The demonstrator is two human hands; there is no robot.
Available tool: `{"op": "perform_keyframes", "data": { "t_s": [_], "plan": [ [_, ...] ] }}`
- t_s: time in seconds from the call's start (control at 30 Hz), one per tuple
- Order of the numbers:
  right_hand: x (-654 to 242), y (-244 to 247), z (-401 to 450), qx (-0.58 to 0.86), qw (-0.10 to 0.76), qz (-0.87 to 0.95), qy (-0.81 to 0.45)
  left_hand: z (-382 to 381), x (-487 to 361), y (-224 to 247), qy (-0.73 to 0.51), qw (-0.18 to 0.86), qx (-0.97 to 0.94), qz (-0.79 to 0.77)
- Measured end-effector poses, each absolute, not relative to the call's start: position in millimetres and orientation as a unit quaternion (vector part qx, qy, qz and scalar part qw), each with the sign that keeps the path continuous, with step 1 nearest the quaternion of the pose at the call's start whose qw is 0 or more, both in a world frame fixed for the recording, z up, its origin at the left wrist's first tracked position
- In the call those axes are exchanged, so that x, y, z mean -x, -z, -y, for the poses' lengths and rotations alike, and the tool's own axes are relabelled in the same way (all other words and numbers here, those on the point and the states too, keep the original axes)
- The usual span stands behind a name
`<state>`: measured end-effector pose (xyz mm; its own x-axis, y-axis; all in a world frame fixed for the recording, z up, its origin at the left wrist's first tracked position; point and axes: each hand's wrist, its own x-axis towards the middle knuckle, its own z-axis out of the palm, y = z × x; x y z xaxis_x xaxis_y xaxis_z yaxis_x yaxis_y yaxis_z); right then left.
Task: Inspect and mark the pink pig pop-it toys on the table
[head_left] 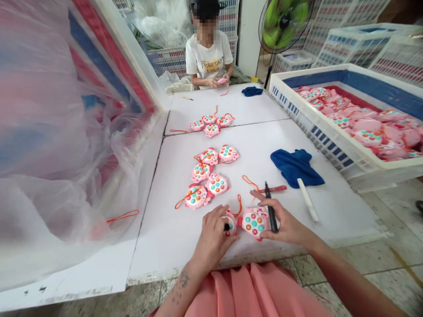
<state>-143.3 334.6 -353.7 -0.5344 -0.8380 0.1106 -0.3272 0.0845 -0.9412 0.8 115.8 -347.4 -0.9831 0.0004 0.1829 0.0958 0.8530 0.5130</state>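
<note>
My left hand (213,233) is closed over a pink animal-shaped toy (230,223) with coloured buttons, which it partly hides. A small black piece (226,227) shows by its fingers. Beside it, a second pink toy (254,221) lies button side up, its edge between the thumb and fingers of my right hand (284,222). That hand also has a black marker (271,209), its narrow tip pointing away from me. Just past the fingers lie a red strip-like tool (276,189) and an orange cord loop (249,181). Several more toys (217,184) with orange cords are grouped ahead on the white table.
A blue cloth (295,167) and white stick (308,200) lie to the right. Beyond stands a crate (346,165) full of pink toys. Plastic-wrapped crates (109,88) border the left side. Across the table, a person (208,57) handles a pink toy near another toy group (211,129).
</note>
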Motion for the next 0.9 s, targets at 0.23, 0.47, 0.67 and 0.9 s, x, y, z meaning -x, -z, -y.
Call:
{"op": "perform_keyframes", "data": {
  "t_s": [0.23,0.47,0.67,0.9],
  "plan": [
    [127.7,369.3,-345.1,0.213,0.151,-0.653,0.711,-152.7,14.9,348.2,0.163,0.039,0.237,0.957],
    [123.4,402.2,-352.4,0.082,0.087,-0.731,0.672,-166.7,19.2,350.7,0.082,0.030,0.225,0.971],
    [115.9,404.0,-342.1,0.057,0.105,-0.734,0.668,-178.0,10.1,353.7,0.084,0.040,0.213,0.972],
    [113.5,396.7,-327.1,0.097,0.087,-0.758,0.639,-182.2,10.0,366.0,0.085,0.057,0.210,0.972]
  ]
}}
